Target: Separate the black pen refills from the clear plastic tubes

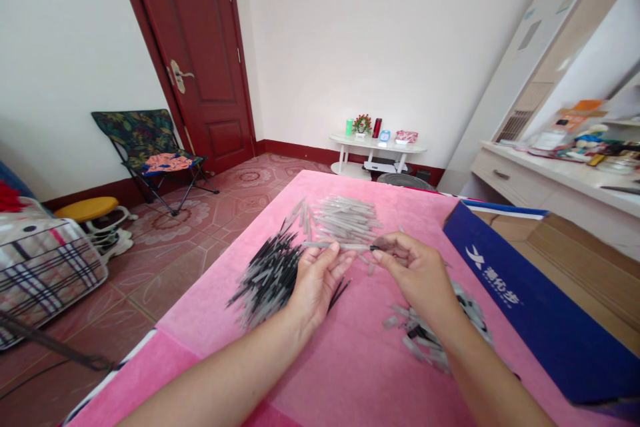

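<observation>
My left hand (319, 275) pinches a clear plastic pen barrel (334, 246) held level above a pink cloth (345, 360). My right hand (411, 268) is closed on a thin dark pen refill (386, 246) whose tip meets the barrel's right end. A heap of black refills (267, 270) lies just left of my left hand. A pile of clear barrels (345, 217) lies beyond both hands. Under my right wrist sits a pile of small grey and black pen parts (425, 337).
An open blue cardboard box (520, 297) lies at the right edge of the cloth. Beyond are a white low table (377, 145), a red door (200, 47), a folding chair (150, 147), a yellow stool (87, 208) and a white dresser (550, 177).
</observation>
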`<state>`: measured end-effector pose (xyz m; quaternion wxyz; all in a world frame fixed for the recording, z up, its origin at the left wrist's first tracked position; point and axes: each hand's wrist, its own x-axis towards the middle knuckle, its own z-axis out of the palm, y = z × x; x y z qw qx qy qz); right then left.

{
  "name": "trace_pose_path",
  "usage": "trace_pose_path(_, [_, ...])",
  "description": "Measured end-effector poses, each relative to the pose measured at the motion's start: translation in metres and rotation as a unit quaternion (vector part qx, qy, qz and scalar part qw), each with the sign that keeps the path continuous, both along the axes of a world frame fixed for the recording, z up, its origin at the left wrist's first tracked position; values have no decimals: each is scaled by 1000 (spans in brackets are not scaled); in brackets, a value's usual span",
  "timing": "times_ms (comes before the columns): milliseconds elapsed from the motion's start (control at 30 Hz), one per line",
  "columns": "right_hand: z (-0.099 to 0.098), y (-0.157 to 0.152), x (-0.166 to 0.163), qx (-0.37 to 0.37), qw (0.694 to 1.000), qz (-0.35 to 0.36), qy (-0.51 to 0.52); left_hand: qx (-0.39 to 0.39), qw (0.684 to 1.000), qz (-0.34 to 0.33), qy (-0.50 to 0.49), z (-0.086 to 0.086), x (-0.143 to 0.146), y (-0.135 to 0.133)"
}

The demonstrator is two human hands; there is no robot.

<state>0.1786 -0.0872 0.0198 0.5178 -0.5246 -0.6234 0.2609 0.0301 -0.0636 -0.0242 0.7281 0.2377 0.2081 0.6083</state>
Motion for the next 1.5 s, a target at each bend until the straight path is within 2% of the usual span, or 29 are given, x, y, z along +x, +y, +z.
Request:
trace_pose_path(367, [-5, 2, -1, -23, 999, 11, 20, 10, 1000, 0, 14, 0, 1, -2])
trace_pose_path(633, [-15, 3, 4, -29, 994, -25, -105, 43, 999, 2, 32, -5, 3, -3])
trace_pose_path(833, [-18, 3, 1, -14, 994, -40, -99, 29, 999, -6, 28, -7, 4, -4])
trace_pose_path(1000, [-19, 1, -4, -18, 991, -63, -119, 59, 997, 2, 42, -7, 4, -4])
trace_pose_path(1200, [-19, 4, 1, -64, 992, -27, -105, 43, 998, 9, 43, -9, 4, -1])
trace_pose_path(1300, [-20, 5, 2, -49, 994, 1, -94, 42, 998, 18, 35, -10, 4, 0])
trace_pose_path(1500, [-20, 5, 4, -61, 989, -15, -136, 46, 998, 10, 35, -10, 4, -1])
